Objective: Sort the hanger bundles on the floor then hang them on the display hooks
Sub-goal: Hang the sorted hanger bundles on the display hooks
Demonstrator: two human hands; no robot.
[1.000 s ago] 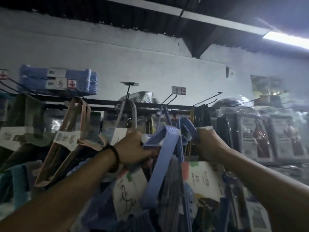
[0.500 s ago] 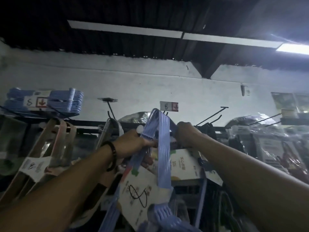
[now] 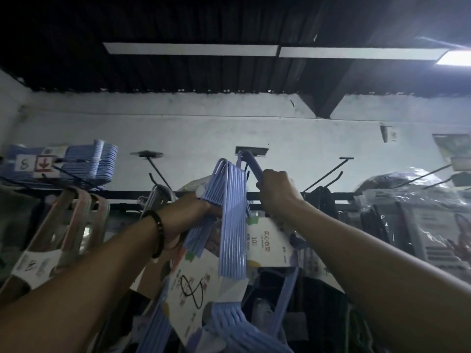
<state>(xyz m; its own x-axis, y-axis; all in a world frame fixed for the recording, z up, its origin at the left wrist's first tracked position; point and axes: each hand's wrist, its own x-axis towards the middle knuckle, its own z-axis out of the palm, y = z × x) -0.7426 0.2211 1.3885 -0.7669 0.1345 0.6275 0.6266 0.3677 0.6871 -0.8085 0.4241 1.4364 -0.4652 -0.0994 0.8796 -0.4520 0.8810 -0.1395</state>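
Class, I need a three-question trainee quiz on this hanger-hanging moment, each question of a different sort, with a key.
1. True or false: the left hand and right hand each grip blue hangers.
2. The dark wristband is on which wrist? A left, B right, C neither.
3. Fill in: the tag on the top-left blue stack reads ___.
Key: 1 true; 2 A; 3 "8".

Grip of the left hand [image 3: 190, 212] is hidden behind the blue hanger bundle [image 3: 233, 225]; bundle's lower end cropped.
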